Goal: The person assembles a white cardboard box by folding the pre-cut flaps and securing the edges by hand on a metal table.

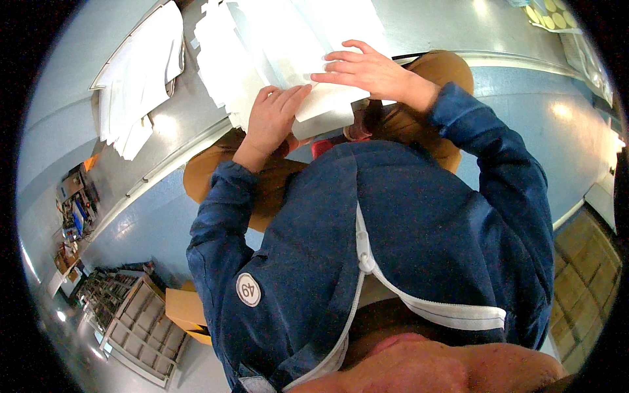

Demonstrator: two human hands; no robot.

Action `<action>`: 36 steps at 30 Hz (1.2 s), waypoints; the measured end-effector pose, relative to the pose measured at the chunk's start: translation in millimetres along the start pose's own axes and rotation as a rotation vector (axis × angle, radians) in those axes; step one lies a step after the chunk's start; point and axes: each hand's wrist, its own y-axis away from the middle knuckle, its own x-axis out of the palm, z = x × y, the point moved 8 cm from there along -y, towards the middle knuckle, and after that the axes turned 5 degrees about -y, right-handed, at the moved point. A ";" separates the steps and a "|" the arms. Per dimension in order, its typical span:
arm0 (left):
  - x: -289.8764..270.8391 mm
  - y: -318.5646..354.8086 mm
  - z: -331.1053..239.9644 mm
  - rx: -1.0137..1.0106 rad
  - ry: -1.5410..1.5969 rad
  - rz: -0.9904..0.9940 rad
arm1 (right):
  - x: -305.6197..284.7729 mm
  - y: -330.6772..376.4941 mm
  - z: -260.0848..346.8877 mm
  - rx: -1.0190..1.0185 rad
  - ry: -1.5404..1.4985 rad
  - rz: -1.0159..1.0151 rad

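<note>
White flat card blanks [262, 49] with notched edges lie piled on the metal table in front of me, partly washed out by glare. My left hand [272, 121] is closed at the near edge of one white card blank [324, 101], its fingers bent over the top; the thumb is mostly hidden. Over the right part of that blank, my right hand [370, 72] lies palm down with its fingers stretched and spread. The fingertips rest on or just above the card; I cannot tell which.
Another stack of white sheets [141, 72] lies on the table's left side. At the far right is a clear bag with yellow round shapes [553, 14]. A wire rack [147, 327] and a cardboard box [185, 311] stand at lower left. My knees are against the table's near edge.
</note>
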 end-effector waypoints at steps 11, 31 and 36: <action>0.8 4.2 -6.9 0.070 -0.141 -0.026 | -2.1 4.4 1.2 -0.125 -0.033 -0.065; 4.7 -0.8 -7.8 0.035 -0.098 0.026 | -1.7 -6.0 7.9 -0.144 0.031 -0.026; -2.7 -4.1 -2.2 0.033 -0.045 0.040 | -3.9 -13.8 14.3 -0.175 0.184 0.008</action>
